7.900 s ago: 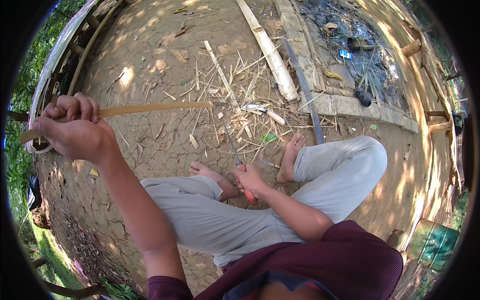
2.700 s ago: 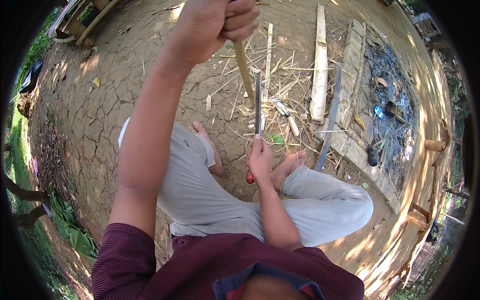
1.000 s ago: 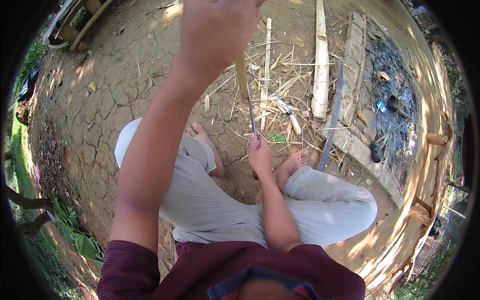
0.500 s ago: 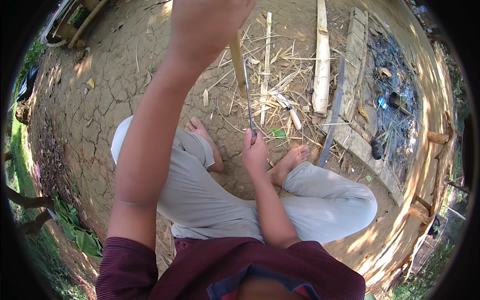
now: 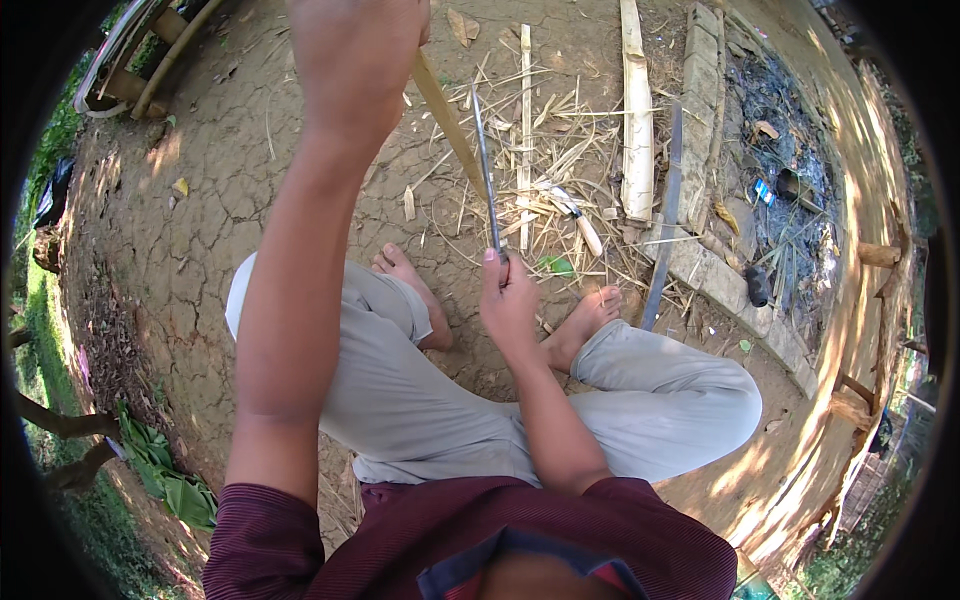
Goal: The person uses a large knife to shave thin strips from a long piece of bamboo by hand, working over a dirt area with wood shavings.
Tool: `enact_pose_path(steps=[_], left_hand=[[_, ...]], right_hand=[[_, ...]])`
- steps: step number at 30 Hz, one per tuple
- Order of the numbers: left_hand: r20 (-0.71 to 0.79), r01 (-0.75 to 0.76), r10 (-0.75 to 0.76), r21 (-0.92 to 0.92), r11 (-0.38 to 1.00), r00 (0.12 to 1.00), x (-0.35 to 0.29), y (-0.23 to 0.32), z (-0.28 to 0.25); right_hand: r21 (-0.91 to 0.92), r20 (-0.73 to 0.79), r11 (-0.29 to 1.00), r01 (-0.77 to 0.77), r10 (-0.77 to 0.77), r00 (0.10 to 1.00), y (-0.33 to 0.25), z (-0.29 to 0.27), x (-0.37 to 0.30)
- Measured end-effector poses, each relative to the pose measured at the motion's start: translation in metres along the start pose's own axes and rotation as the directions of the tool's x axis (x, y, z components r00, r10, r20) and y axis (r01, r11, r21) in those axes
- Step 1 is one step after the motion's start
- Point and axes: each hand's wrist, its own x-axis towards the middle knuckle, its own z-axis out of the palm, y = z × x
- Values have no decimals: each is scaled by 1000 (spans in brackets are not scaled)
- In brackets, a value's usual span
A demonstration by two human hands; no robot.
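My left hand (image 5: 355, 65) is raised high at the top of the view, closed round one end of a flat bamboo strip (image 5: 447, 120). The strip slants down to the right, its lower end by the blade of a knife (image 5: 485, 160). Low in front of me, my right hand (image 5: 510, 305) grips the dark handle of that knife, the blade pointing away from me. Whether edge and strip touch, I cannot tell. Beyond my right hand, a second knife with a pale handle (image 5: 589, 236) lies among bamboo shavings (image 5: 570, 150).
A long machete-like blade (image 5: 665, 220) lies right of the shavings, near a split bamboo piece (image 5: 637, 120) and a thin strip (image 5: 526, 140). Wooden planks (image 5: 735, 290) border an ash patch (image 5: 790, 130). My bare feet (image 5: 585, 325) flank the work on cracked earth.
My left hand has moved left with the bamboo strip, which now leans more. The knife tip has swung slightly left; my right hand has barely moved.
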Motion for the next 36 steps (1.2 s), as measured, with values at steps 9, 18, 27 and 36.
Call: enact_pose_path(steps=[9,18,27,36], left_hand=[[75,127,-116,-162,979,990,-3,-4,-5],[51,219,-213,-285,933,976,-3,0,22],[188,72,-32,-211,975,982,14,-18,-2],[185,-54,80,-141,988,980,-4,7,23]], right_hand=[[204,-42,974,-101,112,993,38,7,-1],[189,25,965,-181,180,983,63,-9,1],[200,-15,976,-80,84,996,44,-11,-3],[201,-108,978,50,-29,994,45,-6,-7]])
